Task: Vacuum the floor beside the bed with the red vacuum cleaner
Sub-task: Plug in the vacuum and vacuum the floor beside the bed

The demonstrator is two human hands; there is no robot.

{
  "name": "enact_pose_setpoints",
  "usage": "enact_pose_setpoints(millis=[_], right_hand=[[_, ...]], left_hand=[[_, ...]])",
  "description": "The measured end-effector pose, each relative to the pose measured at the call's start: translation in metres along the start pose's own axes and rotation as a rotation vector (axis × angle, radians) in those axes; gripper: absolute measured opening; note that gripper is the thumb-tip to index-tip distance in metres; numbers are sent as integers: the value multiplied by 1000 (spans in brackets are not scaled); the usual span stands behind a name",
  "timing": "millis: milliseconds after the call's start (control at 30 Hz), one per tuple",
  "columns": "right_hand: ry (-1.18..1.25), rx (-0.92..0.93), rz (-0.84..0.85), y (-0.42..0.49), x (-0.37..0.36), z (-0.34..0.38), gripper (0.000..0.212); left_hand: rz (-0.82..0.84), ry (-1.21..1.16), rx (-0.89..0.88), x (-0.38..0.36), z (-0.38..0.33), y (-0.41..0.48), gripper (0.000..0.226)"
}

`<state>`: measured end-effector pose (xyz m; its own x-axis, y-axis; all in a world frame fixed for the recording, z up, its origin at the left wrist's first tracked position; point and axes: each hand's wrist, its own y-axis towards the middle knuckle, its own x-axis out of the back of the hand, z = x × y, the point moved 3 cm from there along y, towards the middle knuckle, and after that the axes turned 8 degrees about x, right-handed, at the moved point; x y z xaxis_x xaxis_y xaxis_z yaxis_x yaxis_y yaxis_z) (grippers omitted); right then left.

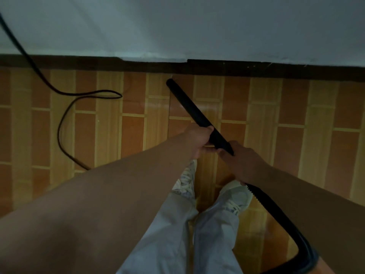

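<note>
Two bare forearms reach down from the bottom corners and meet on a black wand (194,110), the only part of the vacuum in view besides its hose (276,212); the red body is out of frame. Matte and straight, the wand slants up and left, and its round tip sits low over the floor (292,107) just short of the dark skirting (79,63); whether the tip touches cannot be told. My left hand (199,140) is wrapped around the wand's lower part, fingers curled over it, and the right hand (242,160) is closed around its rear end where the hose joins. One ribbed black hose runs from under the right hand, down past the right forearm and curves back at the bottom right edge. One thin black cord (63,115) comes down from the upper left, loops once on the floor and disappears behind the left forearm. Two pale grey trouser legs (197,234) and two white shoes (236,198) stand below the hands, the left shoe mostly hidden. Flooring is a glossy brick-like pattern in orange and yellow-tan strips. Above the skirting, one plain pale grey surface (197,26) fills the top of the view; the light is dim.
</note>
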<state>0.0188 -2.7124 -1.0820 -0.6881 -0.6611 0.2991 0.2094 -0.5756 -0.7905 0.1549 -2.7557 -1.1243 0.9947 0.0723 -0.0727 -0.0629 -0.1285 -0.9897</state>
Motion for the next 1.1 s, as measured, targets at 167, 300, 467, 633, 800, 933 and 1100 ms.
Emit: enact_pose_setpoints(millis=[167, 300, 467, 633, 800, 933, 1100], right_hand=[[-10, -100, 30, 3, -3, 2, 39], [99, -260, 14, -6, 7, -11, 51], [150, -314, 10, -23, 33, -35, 49], [116, -320, -14, -41, 56, -59, 49], [135, -318, -52, -45, 63, -70, 48], [145, -322, -39, -35, 60, -62, 51], [84, -279, -23, -16, 52, -37, 53]], left_hand=[[-10, 8, 1, 2, 1, -1, 16], [-19, 4, 46, -15, 5, -8, 15], [30, -48, 85, -52, 15, -13, 10], [71, -54, 121, -93, 23, -11, 26], [81, -19, 145, -109, 16, -15, 28], [42, 2, 117, -99, 10, -12, 30], [36, -24, 72, -70, -3, -10, 21]])
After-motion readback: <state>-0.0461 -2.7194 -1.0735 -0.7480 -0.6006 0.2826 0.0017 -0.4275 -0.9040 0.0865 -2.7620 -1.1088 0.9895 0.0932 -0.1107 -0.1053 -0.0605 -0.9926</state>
